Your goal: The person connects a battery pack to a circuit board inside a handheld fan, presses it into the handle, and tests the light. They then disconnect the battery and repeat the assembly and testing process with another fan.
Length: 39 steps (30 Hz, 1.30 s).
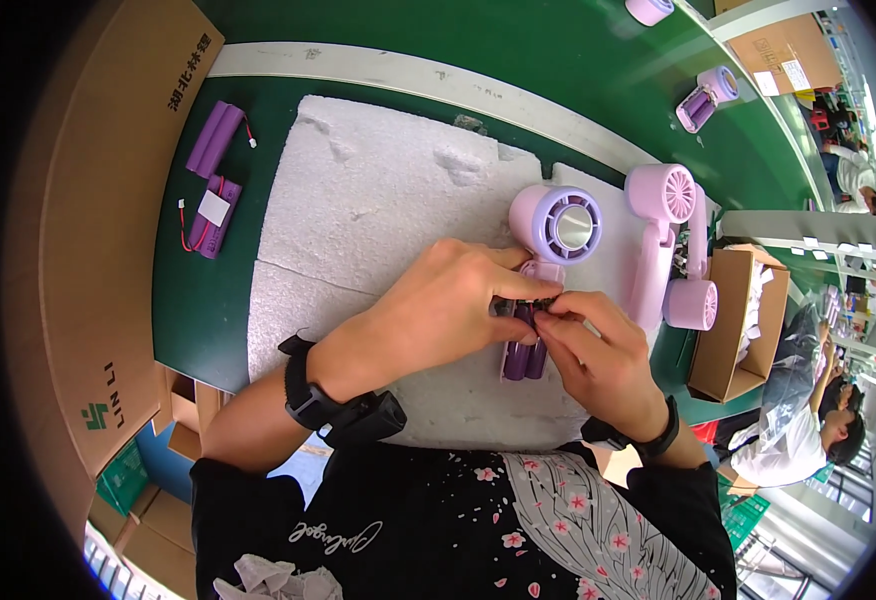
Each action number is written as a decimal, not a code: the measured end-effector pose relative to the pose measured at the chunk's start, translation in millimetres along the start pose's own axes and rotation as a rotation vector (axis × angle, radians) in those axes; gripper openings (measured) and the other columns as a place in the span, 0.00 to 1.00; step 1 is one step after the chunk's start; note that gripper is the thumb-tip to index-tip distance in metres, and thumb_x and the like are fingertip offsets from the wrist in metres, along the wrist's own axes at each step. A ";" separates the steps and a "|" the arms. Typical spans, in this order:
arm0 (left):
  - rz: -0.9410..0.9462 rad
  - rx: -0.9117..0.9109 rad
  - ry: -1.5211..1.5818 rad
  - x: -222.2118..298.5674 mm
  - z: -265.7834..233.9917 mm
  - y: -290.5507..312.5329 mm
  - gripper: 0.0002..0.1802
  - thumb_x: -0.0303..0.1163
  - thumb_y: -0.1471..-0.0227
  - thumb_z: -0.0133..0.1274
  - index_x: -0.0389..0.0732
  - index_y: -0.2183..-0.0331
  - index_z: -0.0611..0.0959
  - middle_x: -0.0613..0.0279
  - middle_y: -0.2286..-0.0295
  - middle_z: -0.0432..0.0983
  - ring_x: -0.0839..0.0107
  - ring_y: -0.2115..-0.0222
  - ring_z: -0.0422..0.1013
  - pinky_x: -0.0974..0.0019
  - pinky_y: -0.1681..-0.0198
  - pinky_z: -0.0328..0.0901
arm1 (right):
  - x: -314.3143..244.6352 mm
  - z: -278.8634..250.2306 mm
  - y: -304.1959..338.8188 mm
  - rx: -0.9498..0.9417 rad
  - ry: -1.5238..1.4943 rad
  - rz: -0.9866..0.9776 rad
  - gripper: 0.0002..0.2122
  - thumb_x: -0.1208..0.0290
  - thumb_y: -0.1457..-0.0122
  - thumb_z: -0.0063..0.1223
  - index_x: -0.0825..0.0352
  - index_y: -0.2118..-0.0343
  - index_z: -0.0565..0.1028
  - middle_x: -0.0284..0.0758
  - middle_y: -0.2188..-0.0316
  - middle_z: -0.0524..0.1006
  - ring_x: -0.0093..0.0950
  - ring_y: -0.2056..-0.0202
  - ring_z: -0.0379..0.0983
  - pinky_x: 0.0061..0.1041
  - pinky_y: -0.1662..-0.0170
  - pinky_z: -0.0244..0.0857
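A pink and lavender handheld fan (556,225) lies on a white foam sheet (358,190), its handle open. Inside the handle sit purple battery cells (525,360). My left hand (448,300) comes from the left, thumb and fingers closed on the handle just below the fan head. Against the same spot, my right hand (603,355) pinches with fingertips together at the upper end of the cells. What the right fingertips hold is too small and covered to make out. Dark small parts show between the two hands.
Two purple battery packs (215,140) with red wires lie on the green table at left. Assembled pink fans (663,200) stand right of the foam, beside an open cardboard box (738,325). Another open fan (706,100) lies farther back. A large carton (108,230) walls the left side.
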<state>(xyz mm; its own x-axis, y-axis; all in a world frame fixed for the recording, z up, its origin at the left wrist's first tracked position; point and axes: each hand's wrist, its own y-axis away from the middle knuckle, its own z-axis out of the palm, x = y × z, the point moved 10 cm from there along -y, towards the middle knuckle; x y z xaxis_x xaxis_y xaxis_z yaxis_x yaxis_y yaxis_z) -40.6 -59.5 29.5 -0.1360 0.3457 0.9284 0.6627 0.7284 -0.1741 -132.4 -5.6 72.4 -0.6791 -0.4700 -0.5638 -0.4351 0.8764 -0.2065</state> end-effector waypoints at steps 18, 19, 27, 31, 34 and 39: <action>-0.095 0.409 -0.206 -10.9 -53.7 6.7 0.30 0.23 0.59 0.67 0.42 0.50 0.80 0.52 0.54 0.78 0.55 0.57 0.75 0.61 0.58 0.72 | 40.3 -45.3 -45.7 0.320 0.347 0.273 0.30 0.73 0.56 0.70 0.73 0.47 0.72 0.48 0.48 0.71 0.47 0.48 0.69 0.41 0.46 0.65; -0.083 0.425 -0.221 -12.8 -55.7 7.8 0.30 0.23 0.59 0.67 0.42 0.50 0.80 0.52 0.54 0.78 0.55 0.57 0.75 0.61 0.58 0.72 | 44.3 -51.4 -37.6 0.277 0.421 0.300 0.32 0.74 0.55 0.69 0.71 0.44 0.69 0.48 0.49 0.71 0.48 0.47 0.68 0.41 0.46 0.64; -0.019 0.483 -0.362 -3.1 -57.5 11.3 0.23 0.25 0.55 0.65 0.42 0.53 0.82 0.53 0.54 0.77 0.55 0.57 0.74 0.59 0.56 0.71 | 71.3 -45.2 18.7 0.174 0.619 0.427 0.37 0.80 0.49 0.59 0.66 0.35 0.56 0.52 0.54 0.70 0.51 0.55 0.69 0.45 0.53 0.66; -0.084 0.595 -0.406 -1.8 -83.6 19.6 0.21 0.26 0.54 0.64 0.43 0.55 0.84 0.52 0.53 0.76 0.54 0.55 0.73 0.59 0.55 0.70 | 76.8 -49.9 12.9 0.243 0.388 0.368 0.36 0.82 0.46 0.52 0.66 0.33 0.52 0.48 0.59 0.75 0.44 0.60 0.74 0.40 0.55 0.68; -0.137 0.672 -0.534 0.2 -105.5 25.9 0.20 0.26 0.54 0.64 0.43 0.55 0.84 0.50 0.52 0.74 0.53 0.53 0.71 0.59 0.54 0.69 | 84.3 -43.9 17.3 0.232 -0.158 0.434 0.34 0.83 0.44 0.48 0.66 0.33 0.51 0.46 0.61 0.78 0.37 0.63 0.76 0.34 0.57 0.68; -0.345 0.737 -0.878 3.0 -165.4 72.4 0.24 0.29 0.56 0.65 0.46 0.53 0.83 0.50 0.54 0.74 0.49 0.53 0.69 0.54 0.48 0.64 | 101.4 -8.6 26.9 0.251 -0.673 0.512 0.32 0.82 0.40 0.45 0.66 0.34 0.49 0.40 0.62 0.81 0.24 0.66 0.76 0.25 0.60 0.67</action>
<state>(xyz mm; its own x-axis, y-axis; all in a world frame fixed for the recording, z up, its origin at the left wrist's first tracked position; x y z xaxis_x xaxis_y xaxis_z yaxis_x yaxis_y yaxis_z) 128.8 -103.5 73.9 -0.8700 0.1427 0.4720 -0.0498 0.9269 -0.3721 -218.1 -30.6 16.5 -0.2286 0.0785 -0.9704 0.0238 0.9969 0.0750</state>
